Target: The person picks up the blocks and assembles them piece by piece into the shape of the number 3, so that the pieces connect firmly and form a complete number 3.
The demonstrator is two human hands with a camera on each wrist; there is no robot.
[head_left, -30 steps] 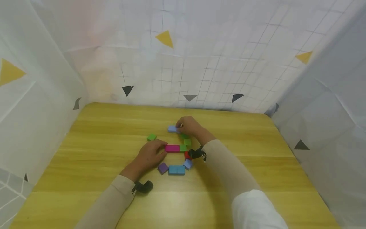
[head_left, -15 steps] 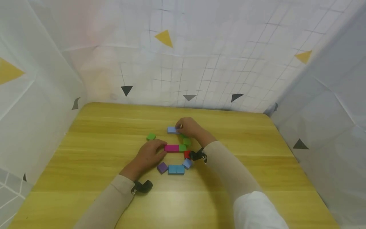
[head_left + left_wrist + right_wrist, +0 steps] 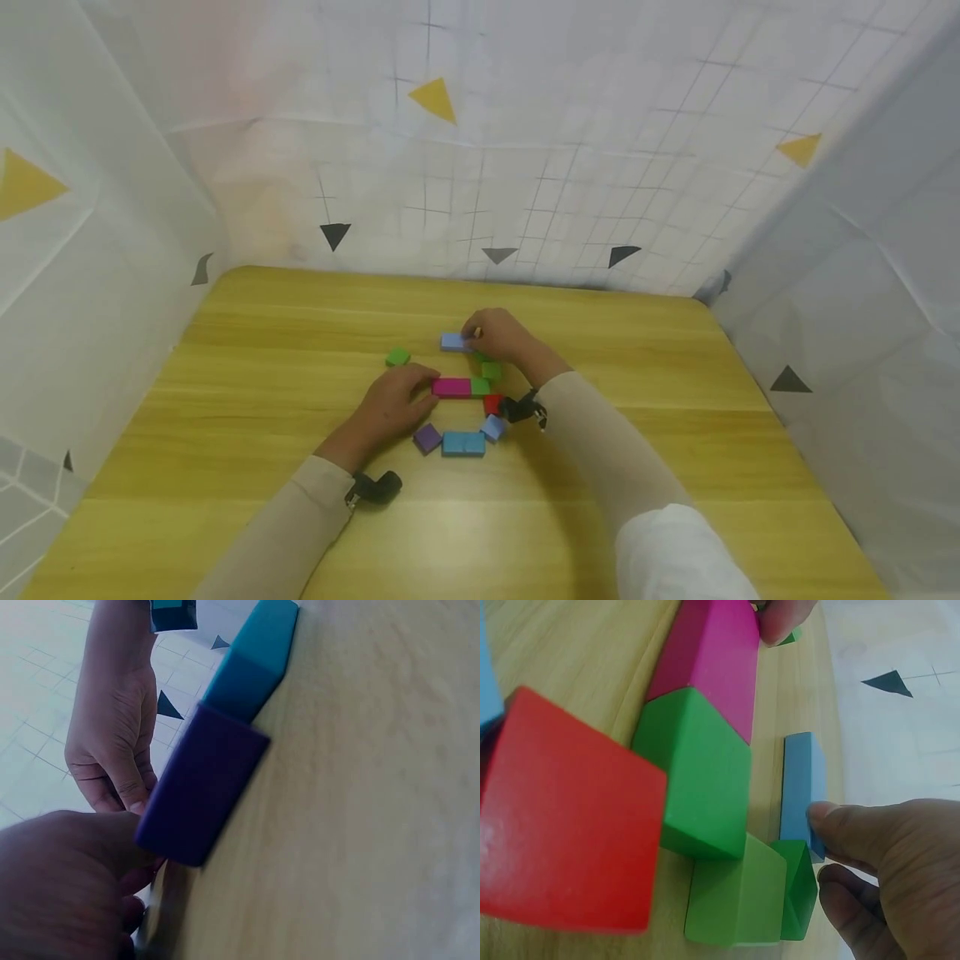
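Note:
My left hand (image 3: pixel 389 407) grips the left end of a magenta block (image 3: pixel 452 388), which lies end to end with a green block (image 3: pixel 480 387). One of its fingertips shows against the magenta side in the right wrist view. Farther back, my right hand (image 3: pixel 498 333) holds the right end of a pale blue block (image 3: pixel 797 787), thumb on its side. Two more green blocks, a lighter one (image 3: pixel 739 892) and a darker one (image 3: pixel 800 889), bridge the space between the two rows. A red block (image 3: pixel 570 817) sits under my right wrist.
Nearer me, a small light blue block (image 3: pixel 492 428), a longer blue piece (image 3: pixel 463 444) and a purple block (image 3: pixel 427 439) form a curved row. A loose green block (image 3: pixel 397 357) lies beyond my left hand. A patterned white sheet (image 3: pixel 360 167) rises behind the wooden table (image 3: pixel 600 333).
The pale blue block and my right hand have shifted slightly toward the magenta row. My left hand stays at the magenta block's end.

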